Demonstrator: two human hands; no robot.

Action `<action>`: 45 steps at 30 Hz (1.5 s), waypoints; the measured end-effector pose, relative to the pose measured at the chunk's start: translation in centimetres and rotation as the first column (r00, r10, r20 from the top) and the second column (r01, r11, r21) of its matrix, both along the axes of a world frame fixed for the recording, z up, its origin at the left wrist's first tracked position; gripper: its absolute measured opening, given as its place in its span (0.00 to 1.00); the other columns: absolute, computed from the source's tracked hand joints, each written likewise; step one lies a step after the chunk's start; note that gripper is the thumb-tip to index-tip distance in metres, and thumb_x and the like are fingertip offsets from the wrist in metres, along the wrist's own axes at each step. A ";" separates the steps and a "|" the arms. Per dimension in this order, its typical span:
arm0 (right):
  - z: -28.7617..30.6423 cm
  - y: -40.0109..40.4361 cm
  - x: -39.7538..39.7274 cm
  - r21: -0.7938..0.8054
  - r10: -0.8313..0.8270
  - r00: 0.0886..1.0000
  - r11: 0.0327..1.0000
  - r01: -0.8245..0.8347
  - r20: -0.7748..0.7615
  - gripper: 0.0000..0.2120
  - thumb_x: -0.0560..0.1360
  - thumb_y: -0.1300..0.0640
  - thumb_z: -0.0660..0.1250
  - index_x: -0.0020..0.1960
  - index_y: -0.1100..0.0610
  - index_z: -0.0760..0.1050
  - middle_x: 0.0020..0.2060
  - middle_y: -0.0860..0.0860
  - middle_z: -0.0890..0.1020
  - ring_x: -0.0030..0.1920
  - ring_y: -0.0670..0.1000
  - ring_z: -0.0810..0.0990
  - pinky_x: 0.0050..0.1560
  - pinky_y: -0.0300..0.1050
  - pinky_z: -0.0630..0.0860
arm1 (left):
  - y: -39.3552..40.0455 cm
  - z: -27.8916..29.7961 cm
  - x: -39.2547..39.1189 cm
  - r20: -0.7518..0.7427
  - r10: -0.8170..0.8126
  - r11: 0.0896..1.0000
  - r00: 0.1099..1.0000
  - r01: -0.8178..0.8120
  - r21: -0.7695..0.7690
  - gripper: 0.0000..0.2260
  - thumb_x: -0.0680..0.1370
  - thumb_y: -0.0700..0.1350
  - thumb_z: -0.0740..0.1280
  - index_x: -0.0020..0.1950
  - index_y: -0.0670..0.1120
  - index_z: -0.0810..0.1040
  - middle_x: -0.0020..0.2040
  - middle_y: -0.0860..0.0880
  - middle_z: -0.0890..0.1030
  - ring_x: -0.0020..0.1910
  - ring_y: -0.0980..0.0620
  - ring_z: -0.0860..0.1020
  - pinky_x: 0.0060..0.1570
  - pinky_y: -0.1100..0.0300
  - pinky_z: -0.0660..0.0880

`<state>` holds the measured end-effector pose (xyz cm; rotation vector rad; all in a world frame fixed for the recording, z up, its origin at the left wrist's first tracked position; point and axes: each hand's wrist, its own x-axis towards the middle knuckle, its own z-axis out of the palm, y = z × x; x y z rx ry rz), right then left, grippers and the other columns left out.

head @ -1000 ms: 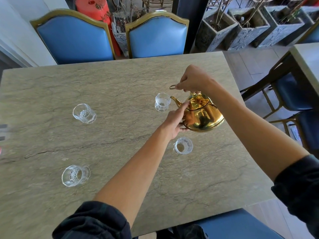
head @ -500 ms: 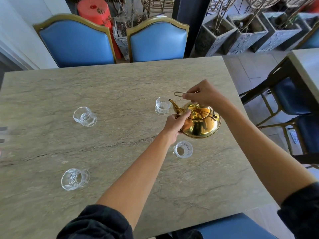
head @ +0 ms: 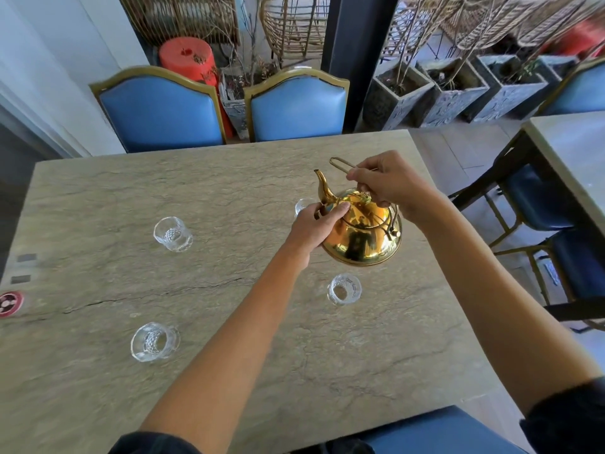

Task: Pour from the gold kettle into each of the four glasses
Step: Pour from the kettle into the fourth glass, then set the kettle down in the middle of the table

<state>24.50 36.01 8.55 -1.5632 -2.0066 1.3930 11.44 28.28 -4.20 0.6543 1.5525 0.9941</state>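
Observation:
The gold kettle (head: 363, 237) hangs above the stone table (head: 229, 191), held almost upright with its spout up and to the left. My right hand (head: 389, 185) grips its wire handle from above. My left hand (head: 314, 224) presses against the kettle's left side by the spout base. One glass (head: 300, 206) is mostly hidden behind my left hand. A second glass (head: 344, 289) stands just below the kettle. Two more glasses stand on the left: far left glass (head: 172, 234) and near left glass (head: 154, 341).
Two blue chairs (head: 157, 113) stand at the table's far edge. A second table (head: 576, 152) with blue seats is to the right. Grey planters (head: 435, 93) line the floor beyond. A round red sticker (head: 9, 303) sits at the left table edge.
The kettle has tipped back from its leftward pouring tilt over the far right glass to nearly upright, spout raised. Both hands stayed on it.

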 end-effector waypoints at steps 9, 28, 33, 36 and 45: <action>2.6 -8.3 -3.3 -0.068 -0.018 0.988 0.998 0.007 -0.152 0.09 0.82 0.59 0.64 0.53 0.64 0.78 0.34 0.52 0.79 0.23 0.44 0.69 0.22 0.37 0.67 | -7.7 2.9 -4.4 -0.075 0.057 0.998 0.996 -0.055 0.036 0.34 0.67 0.71 0.76 0.61 0.47 0.83 0.54 0.49 0.87 0.55 0.50 0.85 0.54 0.54 0.82; -6.4 -22.6 -10.6 -0.192 -0.038 0.993 0.981 0.017 -0.110 0.13 0.82 0.63 0.57 0.40 0.59 0.73 0.30 0.54 0.74 0.29 0.51 0.73 0.35 0.51 0.72 | -24.6 -3.0 -10.6 0.038 0.178 0.971 0.983 -0.169 -0.170 0.21 0.74 0.53 0.81 0.62 0.50 0.79 0.62 0.47 0.83 0.61 0.47 0.82 0.56 0.50 0.81; -10.1 -24.3 -11.8 -0.204 -0.060 0.998 0.977 0.062 0.014 0.12 0.74 0.47 0.57 0.47 0.52 0.73 0.43 0.55 0.82 0.46 0.60 0.82 0.53 0.63 0.79 | -26.1 -4.7 -11.0 0.085 0.167 0.963 0.982 -0.144 -0.229 0.15 0.78 0.50 0.78 0.61 0.52 0.77 0.59 0.52 0.80 0.57 0.50 0.79 0.57 0.46 0.78; -12.3 -24.8 -12.4 -0.195 -0.073 0.997 0.978 0.075 0.017 0.14 0.74 0.48 0.57 0.50 0.56 0.74 0.45 0.57 0.82 0.48 0.63 0.83 0.52 0.66 0.80 | -26.2 -6.0 -11.1 0.093 0.188 0.958 0.978 -0.162 -0.237 0.15 0.79 0.48 0.76 0.62 0.52 0.75 0.58 0.52 0.79 0.60 0.49 0.78 0.50 0.50 0.79; -14.1 -24.2 -14.5 -0.125 -0.117 0.993 0.985 0.120 0.028 0.09 0.80 0.60 0.58 0.55 0.63 0.73 0.47 0.63 0.83 0.46 0.63 0.81 0.48 0.64 0.78 | -23.9 -9.4 -12.0 0.022 0.200 0.957 0.980 -0.191 -0.218 0.18 0.78 0.49 0.78 0.65 0.50 0.78 0.59 0.49 0.83 0.61 0.46 0.83 0.64 0.41 0.80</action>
